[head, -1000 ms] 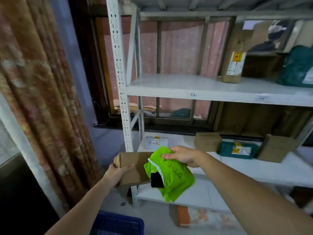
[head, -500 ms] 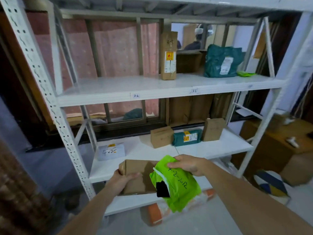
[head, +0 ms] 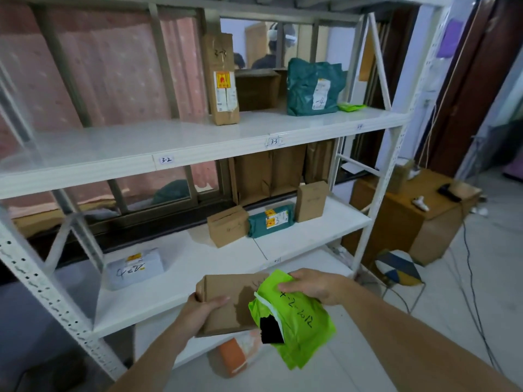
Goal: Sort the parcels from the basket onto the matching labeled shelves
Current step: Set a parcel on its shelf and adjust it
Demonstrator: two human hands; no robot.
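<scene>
My left hand [head: 202, 308] grips a brown cardboard box [head: 226, 295] from below, in front of the white shelf rack. My right hand [head: 314, 285] pinches the top of a bright green plastic mailer [head: 297, 321] with handwriting on it; the bag hangs down beside the box. The upper shelf [head: 141, 148] carries edge labels "3-2" [head: 165, 160] and "3-3" [head: 274, 142]. The lower shelf [head: 175, 281] holds a white parcel [head: 135, 267], two brown boxes [head: 227, 226] [head: 311, 200] and a teal parcel [head: 271, 220].
On the upper shelf stand a tall brown box [head: 223, 80], a large teal bag [head: 312, 87] and a small green packet [head: 351, 106]. An orange-and-white parcel [head: 236, 353] lies under the lowest shelf. A wooden cabinet [head: 410, 216] and a patterned stool [head: 397, 267] stand to the right, with cables on the floor.
My view has swung right, from the rack's left post and curtain to the whole rack and the cabinet. Both hands keep hold of the box and the green mailer.
</scene>
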